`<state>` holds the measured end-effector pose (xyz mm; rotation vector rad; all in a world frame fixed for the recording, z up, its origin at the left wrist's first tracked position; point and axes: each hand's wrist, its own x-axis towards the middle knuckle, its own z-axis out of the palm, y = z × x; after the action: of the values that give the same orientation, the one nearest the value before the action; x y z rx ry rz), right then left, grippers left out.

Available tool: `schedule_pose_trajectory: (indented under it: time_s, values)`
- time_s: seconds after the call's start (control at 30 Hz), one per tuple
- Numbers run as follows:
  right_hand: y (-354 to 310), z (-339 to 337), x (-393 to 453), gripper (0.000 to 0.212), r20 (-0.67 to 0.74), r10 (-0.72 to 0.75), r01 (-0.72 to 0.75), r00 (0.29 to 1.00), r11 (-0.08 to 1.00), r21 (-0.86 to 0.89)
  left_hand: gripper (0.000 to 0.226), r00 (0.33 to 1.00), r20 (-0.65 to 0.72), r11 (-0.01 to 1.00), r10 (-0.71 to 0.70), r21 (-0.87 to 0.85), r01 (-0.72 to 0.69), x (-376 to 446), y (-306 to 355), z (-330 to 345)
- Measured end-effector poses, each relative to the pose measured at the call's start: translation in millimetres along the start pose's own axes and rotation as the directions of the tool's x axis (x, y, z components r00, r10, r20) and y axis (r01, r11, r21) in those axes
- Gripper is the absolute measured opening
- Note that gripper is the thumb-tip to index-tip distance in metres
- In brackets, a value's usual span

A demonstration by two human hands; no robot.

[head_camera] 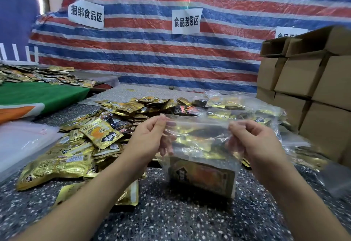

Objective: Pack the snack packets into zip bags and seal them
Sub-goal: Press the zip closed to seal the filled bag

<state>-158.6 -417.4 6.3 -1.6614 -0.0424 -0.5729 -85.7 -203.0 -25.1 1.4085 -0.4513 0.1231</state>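
A clear zip bag (pixel 199 145) filled with gold and black snack packets stands upright on the speckled table (pixel 171 218) in front of me. My left hand (pixel 150 138) pinches the left end of its zip strip. My right hand (pixel 252 140) pinches the right end of the same strip. A large heap of loose gold and black snack packets (pixel 91 142) lies to the left and behind the bag. Filled zip bags (pixel 247 109) lie behind and to the right.
A stack of empty clear bags (pixel 22 142) lies at the left edge. Cardboard boxes (pixel 307 81) are stacked at the right. A green-covered table (pixel 41 94) with more packets stands at the back left. A striped tarp (pixel 152 50) with paper signs hangs behind.
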Motion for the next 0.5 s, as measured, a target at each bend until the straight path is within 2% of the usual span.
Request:
schedule_pose_trajectory:
  time_s: [0.03, 0.07, 0.1, 0.13, 0.17, 0.23, 0.27, 0.3, 0.37, 0.43, 0.5]
  values:
    - [-0.9, -0.8, 0.0, 0.020, 0.056, 0.023, -0.029, 0.998, 0.995, 0.100, 0.034, 1.000, 0.000, 0.999, 0.012, -0.039, -0.012, -0.8, 1.5, 0.8]
    - [-1.3, -1.3, -0.3, 0.036, 0.151, 0.050, -0.075, 0.987, 0.983, 0.166, 0.034, 1.000, -0.010, 0.997, 0.017, -0.071, -0.018, -1.6, 2.8, 1.3]
    - [-1.0, -2.8, -1.0, 0.053, 0.257, 0.071, -0.113, 0.964, 0.982, 0.153, 0.034, 1.000, -0.026, 0.995, 0.010, -0.097, -0.013, -1.9, 4.2, 1.7]
    - [0.1, -3.6, -1.8, 0.065, 0.362, 0.096, -0.124, 0.927, 0.991, 0.055, 0.034, 0.999, -0.048, 0.992, -0.010, -0.123, 0.004, -1.6, 5.5, 1.7]
    - [2.2, -4.5, -3.8, 0.070, 0.474, 0.139, -0.091, 0.869, 0.988, -0.124, 0.034, 0.997, -0.070, 0.988, -0.041, -0.154, 0.030, -0.7, 6.6, 0.9]
    - [5.9, -0.8, -10.9, 0.054, 0.631, 0.289, -0.008, 0.720, 0.912, -0.409, 0.034, 0.988, -0.108, 0.973, -0.109, -0.217, 0.084, 1.7, 8.4, -1.7]
    - [9.6, 2.8, -13.6, 0.040, 0.651, 0.326, 0.012, 0.685, 0.889, -0.458, 0.034, 0.984, -0.119, 0.966, -0.132, -0.239, 0.100, 2.3, 8.6, -3.2]
    - [14.5, 6.8, -15.4, 0.028, 0.638, 0.319, 0.037, 0.701, 0.877, -0.479, 0.035, 0.982, -0.122, 0.961, -0.146, -0.254, 0.112, 2.2, 8.3, -3.8]
    - [20.0, 14.6, -16.6, 0.016, 0.559, 0.235, 0.077, 0.795, 0.875, -0.478, 0.039, 0.981, -0.116, 0.954, -0.153, -0.276, 0.116, 1.5, 6.6, -3.0]
    - [20.0, 15.5, -13.9, 0.021, 0.505, 0.129, 0.110, 0.854, 0.903, -0.416, 0.051, 0.985, -0.126, 0.953, -0.122, -0.291, 0.081, 2.8, 4.3, -1.6]
    - [20.0, 12.5, -8.5, 0.024, 0.418, 0.078, 0.044, 0.905, 0.960, -0.275, 0.065, 0.986, -0.148, 0.963, -0.078, -0.268, 0.036, 4.7, 1.8, -1.8]
